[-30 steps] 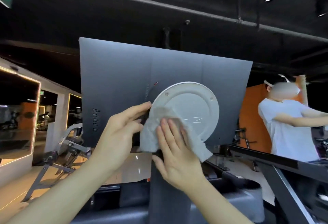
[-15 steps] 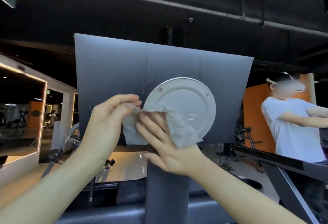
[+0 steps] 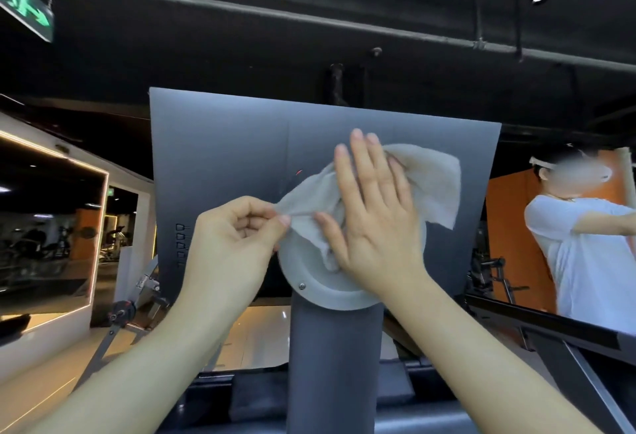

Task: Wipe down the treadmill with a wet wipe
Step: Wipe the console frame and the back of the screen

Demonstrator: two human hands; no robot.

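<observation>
two hands spread the wet wipe [image 3: 432,182]: left hand [image 3: 234,241] pinches its corner, right hand [image 3: 375,227], fingers straight, pins it to the screen back [image 3: 220,158]; wide sweep next.

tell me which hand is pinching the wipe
The left hand: its thumb and forefinger pinch the wet wipe at a corner; the right hand presses it with straight fingers.

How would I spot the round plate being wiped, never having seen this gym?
Find the big dark grey panel atop the central post. Where they meet sits the round plate, partly under the wipe. It alone is pale and circular.
</observation>
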